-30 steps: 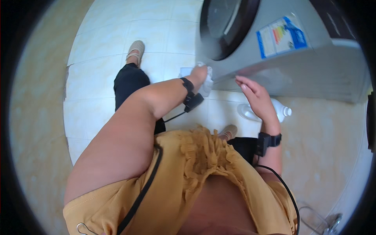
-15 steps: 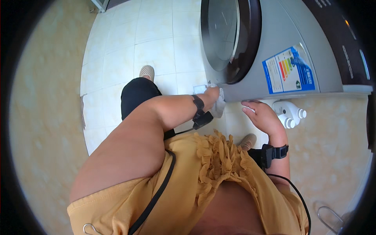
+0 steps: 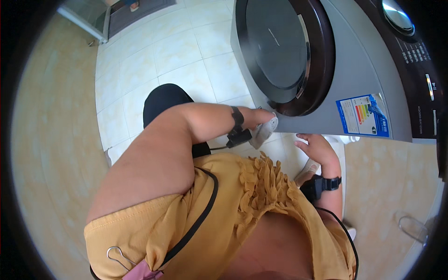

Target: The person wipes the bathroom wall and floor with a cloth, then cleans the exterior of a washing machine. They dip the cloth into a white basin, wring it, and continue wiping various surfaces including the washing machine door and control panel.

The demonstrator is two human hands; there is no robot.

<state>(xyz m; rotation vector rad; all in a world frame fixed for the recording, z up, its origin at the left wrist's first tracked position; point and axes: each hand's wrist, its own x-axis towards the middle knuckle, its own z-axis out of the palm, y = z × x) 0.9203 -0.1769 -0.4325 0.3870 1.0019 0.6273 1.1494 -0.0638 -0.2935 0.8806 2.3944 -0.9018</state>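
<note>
At the lower front corner of a grey washing machine point(image 3: 322, 105), my left hand point(image 3: 260, 116) is closed around a whitish cloth point(image 3: 265, 132). The cloth hangs down from the fingers beside the machine's front, just below the dark round door point(image 3: 317, 60). My right hand point(image 3: 319, 148) is at the machine's near side edge, thumb and fingers apart, with nothing visible in it. Whether its fingertips touch the machine I cannot tell. Black straps with small devices circle both forearms.
White bottles point(image 3: 349, 139) stand by the machine's near side, mostly hidden behind it. Pale floor tiles point(image 3: 179, 51) spread to the left. A door frame point(image 3: 84, 24) stands at the far left. Black cables point(image 3: 198, 221) run from the wrist devices.
The view has shifted, so the washing machine shows larger and its control panel more fully. My left hand with the cloth has moved slightly right. The bottles are now more hidden.
</note>
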